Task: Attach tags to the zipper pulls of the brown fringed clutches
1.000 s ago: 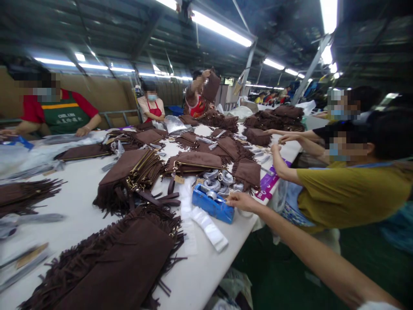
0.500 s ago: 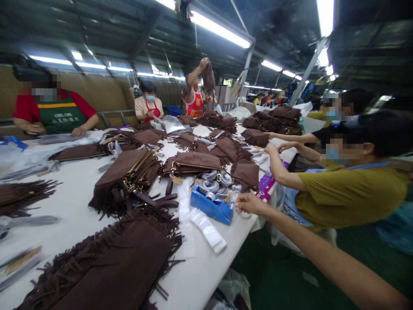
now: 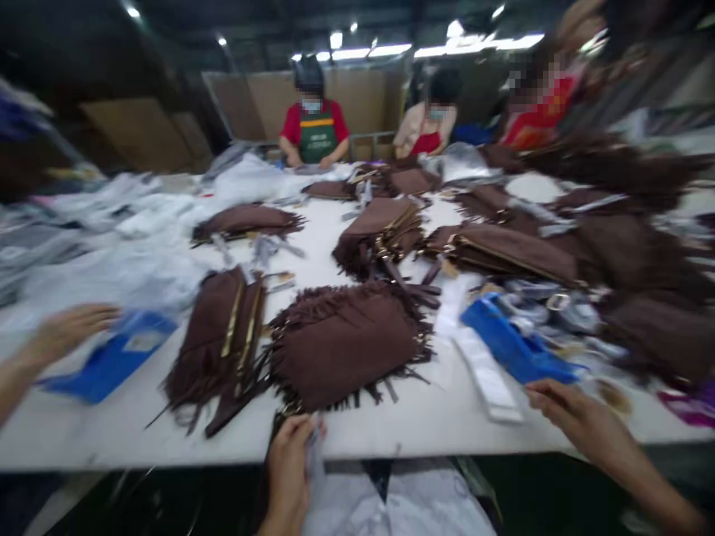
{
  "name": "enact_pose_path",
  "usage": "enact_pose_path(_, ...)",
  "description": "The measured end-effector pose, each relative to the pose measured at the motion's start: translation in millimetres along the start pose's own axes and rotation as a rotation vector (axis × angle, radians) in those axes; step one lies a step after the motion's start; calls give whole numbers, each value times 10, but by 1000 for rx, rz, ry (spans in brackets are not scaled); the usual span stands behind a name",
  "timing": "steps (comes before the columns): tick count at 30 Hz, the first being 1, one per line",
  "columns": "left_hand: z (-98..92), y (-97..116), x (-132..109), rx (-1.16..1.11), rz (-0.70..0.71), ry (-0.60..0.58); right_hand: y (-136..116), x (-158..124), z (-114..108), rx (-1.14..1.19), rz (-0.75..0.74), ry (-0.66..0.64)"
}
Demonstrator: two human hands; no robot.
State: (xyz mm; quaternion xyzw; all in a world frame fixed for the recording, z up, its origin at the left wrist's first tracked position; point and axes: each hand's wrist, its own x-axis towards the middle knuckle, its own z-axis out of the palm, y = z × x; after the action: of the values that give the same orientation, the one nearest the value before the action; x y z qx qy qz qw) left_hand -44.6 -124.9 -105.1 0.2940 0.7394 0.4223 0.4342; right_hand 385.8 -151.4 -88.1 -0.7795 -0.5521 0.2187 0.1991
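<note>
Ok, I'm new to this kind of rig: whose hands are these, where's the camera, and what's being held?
There's no machine: a head-worn camera looks down at the wearer's bare hands. Brown fringed bags lie on the white table. At its near edge, the left hand pinches what looks like a pale strip; blur hides details. The right hand is at the near end of a blue tape dispenser; contact is unclear. The hand at far left is a co-worker's.

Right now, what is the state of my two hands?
Left hand: closed, holding a piece of translucent plastic.
Right hand: at the near end of the blue tape dispenser; too blurred to tell whether its grip is closed.
</note>
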Motion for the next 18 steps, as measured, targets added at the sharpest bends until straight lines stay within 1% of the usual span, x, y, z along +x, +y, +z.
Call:
enact_pose_path(1, -80, -63, 41, -76, -26, 2, -174, 33, 188, 133, -60, -88)
enact_pose_path(2, -134, -117, 74, -174, -48, -9, -398, 38, 396, 264, -115, -202)
enact_pose_path(4, -173, -195, 107, -356, -89, -43, -959, -40, 829, 455, -211, -445)
enact_pose_path(5, -169, -218, 110, -423, -109, -58, -1262, -99, 1036, 520, -262, -540)
enact_pose_path(7, -145, -245, 101, -486, -128, -80, -1822, -191, 1398, 597, -367, -646)
enact_pose_path(9, -134, -263, 92, -499, -96, -105, -2244, -218, 1660, 597, -492, -697)
enact_pose_path(10, -137, -272, 92, -496, -69, -114, -2392, -215, 1748, 565, -558, -705)
enact_pose_path(12, -155, -294, 98, -469, -16, -116, -2579, -197, 1851, 454, -664, -684)
enact_pose_path(14, -175, -320, 108, -433, 24, -116, -2666, -186, 1892, 323, -719, -639)
enact_pose_path(18, -198, -366, 120, -407, 59, -120, -2730, -211, 1912, 125, -737, -587)
